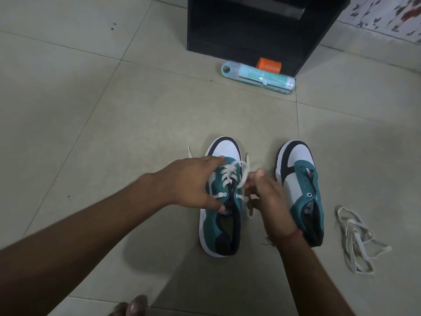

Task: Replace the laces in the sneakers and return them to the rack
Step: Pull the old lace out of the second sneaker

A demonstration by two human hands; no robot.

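With the left hand point(191, 181) gripping the laced sneaker point(222, 197) and the right hand point(265, 195) pinching its lace point(245, 176), a hard tug could unthread an eyelet.

Tiled floor point(114, 110), pale beige. Pale-blue cylindrical tube point(258, 78), lying on its side at the far edge; orange block point(268, 65) just behind it. Floral-patterned surface point(387, 17), far right corner.

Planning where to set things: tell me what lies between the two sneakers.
Head view: the right hand, pinching the lace of the left sneaker; bare floor beyond, toward the right sneaker.
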